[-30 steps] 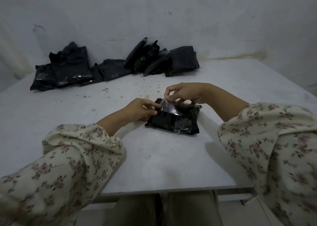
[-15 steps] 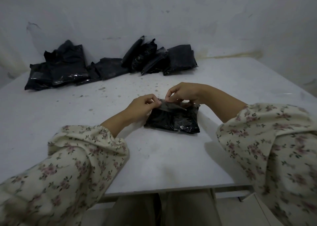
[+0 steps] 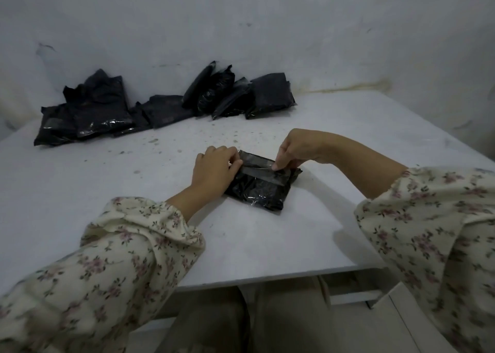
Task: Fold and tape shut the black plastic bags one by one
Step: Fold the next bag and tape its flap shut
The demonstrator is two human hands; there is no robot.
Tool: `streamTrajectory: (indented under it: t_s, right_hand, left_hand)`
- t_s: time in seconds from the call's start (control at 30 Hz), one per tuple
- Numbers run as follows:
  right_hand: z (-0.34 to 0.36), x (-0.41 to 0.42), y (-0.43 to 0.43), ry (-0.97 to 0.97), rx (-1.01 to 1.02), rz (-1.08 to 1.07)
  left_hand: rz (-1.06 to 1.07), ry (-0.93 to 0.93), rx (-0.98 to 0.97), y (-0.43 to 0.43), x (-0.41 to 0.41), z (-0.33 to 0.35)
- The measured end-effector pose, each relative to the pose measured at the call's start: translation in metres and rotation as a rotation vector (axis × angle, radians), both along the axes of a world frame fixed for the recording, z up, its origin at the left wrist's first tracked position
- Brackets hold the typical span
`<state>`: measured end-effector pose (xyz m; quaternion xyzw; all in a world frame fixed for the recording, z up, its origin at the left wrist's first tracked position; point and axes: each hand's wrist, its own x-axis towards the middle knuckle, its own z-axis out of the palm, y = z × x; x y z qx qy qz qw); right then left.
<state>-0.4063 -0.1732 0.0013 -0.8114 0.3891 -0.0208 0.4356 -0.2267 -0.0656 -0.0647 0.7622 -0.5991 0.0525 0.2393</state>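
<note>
On the pale surface (image 3: 128, 208), seen from the head camera, a folded black bag (image 3: 258, 191) lies flat, a little right of centre and well back from the near edge. It is a compact, glossy packet, turned slightly so that its near corner points toward the person.

Clear tape (image 3: 257, 171) runs across the bag's upper part from left to right, spanning the fold between the two hands. The left hand (image 3: 214, 169) rests at the bag's left edge with its fingers curled, and its thumb and fingertips pinch the left end of the tape down against the plastic. The heel of this hand sits on the surface just beside the bag. The right hand (image 3: 296, 149) arches above the bag's right end with the wrist raised. Its fingers are bent downward and their tips pinch the right end of the tape where it meets the bag. Neither hand is open, and both grip the same strip.

Both forearms come out of floral sleeves (image 3: 112, 259) at the lower corners of the view.

Far back, against the wall (image 3: 241, 20), a pile of black bags (image 3: 91, 114) lies on the left. Just right of it, a row of black bags (image 3: 241, 95) leans one on another. Both groups are well apart from the hands. Dark specks (image 3: 187, 141) dot the surface between those bags and the packet being taped.
</note>
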Motion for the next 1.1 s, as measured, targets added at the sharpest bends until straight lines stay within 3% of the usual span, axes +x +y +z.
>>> streamTrajectory:
  t_s: [0.4, 0.67, 1.1]
  right_hand:
    - [0.006, -0.011, 0.009, -0.015, 0.015, -0.03]
    - [0.003, -0.014, 0.021, -0.008, -0.097, -0.042]
    - [0.012, -0.017, 0.018, -0.053, 0.23, -0.013]
  left_hand:
    - [-0.014, 0.201, 0.074, 0.0, 0.007, 0.004]
    - [-0.001, 0.184, 0.106, 0.003, 0.008, 0.007]
    - [0.009, 0.229, 0.113, 0.005, 0.009, 0.008]
